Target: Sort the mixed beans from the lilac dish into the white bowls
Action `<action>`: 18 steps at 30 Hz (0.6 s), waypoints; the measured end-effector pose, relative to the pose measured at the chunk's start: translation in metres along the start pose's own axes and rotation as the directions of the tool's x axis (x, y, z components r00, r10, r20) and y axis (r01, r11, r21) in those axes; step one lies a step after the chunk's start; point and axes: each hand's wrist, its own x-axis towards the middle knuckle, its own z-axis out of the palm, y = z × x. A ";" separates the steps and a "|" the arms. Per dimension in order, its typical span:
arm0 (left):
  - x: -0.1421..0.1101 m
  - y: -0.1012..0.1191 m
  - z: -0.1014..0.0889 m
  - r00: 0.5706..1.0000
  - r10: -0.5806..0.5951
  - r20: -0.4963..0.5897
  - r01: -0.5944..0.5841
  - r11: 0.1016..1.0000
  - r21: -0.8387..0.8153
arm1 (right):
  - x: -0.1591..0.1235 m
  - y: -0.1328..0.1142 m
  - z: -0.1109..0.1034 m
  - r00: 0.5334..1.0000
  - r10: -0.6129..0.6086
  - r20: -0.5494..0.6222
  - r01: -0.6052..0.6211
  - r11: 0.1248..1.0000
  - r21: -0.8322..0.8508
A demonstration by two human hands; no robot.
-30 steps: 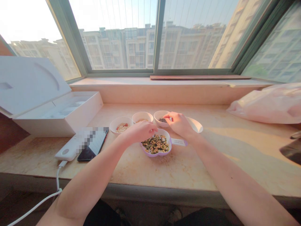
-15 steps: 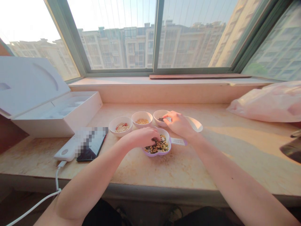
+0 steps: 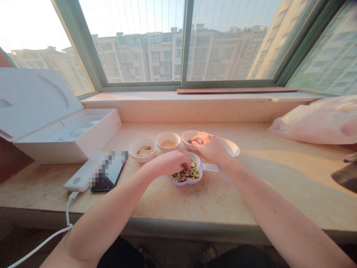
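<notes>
A purple bowl [image 3: 186, 181] of mixed beans sits on the stone sill in front of me. My left hand [image 3: 169, 163] rests over its left side, fingers pinched down into the beans. My right hand [image 3: 212, 147] hovers behind it with fingertips pinched at the rim of a small white bowl [image 3: 187, 135] holding dark beans. What either pinch holds is too small to see. Two more white bowls stand to the left: one with yellow grains [image 3: 168, 140], one with pale and red beans [image 3: 143, 150]. Another white dish [image 3: 231, 147] lies partly hidden behind my right hand.
A phone [image 3: 108, 172] and a white power bank [image 3: 80, 179] with a cable lie at the left. An open white box [image 3: 63, 131] stands behind them. A pink plastic bag [image 3: 318, 123] lies at the right, a dark object [image 3: 346, 176] at the far right edge.
My left hand moved from behind the purple bowl down into its left side and pinched into the beans. My right hand stayed at the dark-bean bowl.
</notes>
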 end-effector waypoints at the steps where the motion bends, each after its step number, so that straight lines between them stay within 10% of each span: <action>1: 0.000 0.000 -0.001 1.000 0.002 0.007 -0.002 1.000 0.012 | 0.000 0.000 0.000 1.000 0.001 0.001 -0.001 1.000 0.005; 18: -0.007 -0.003 -0.008 0.976 -0.039 -0.216 0.032 0.999 -0.038 | 0.001 0.002 0.001 0.999 -0.031 -0.023 0.031 0.999 0.016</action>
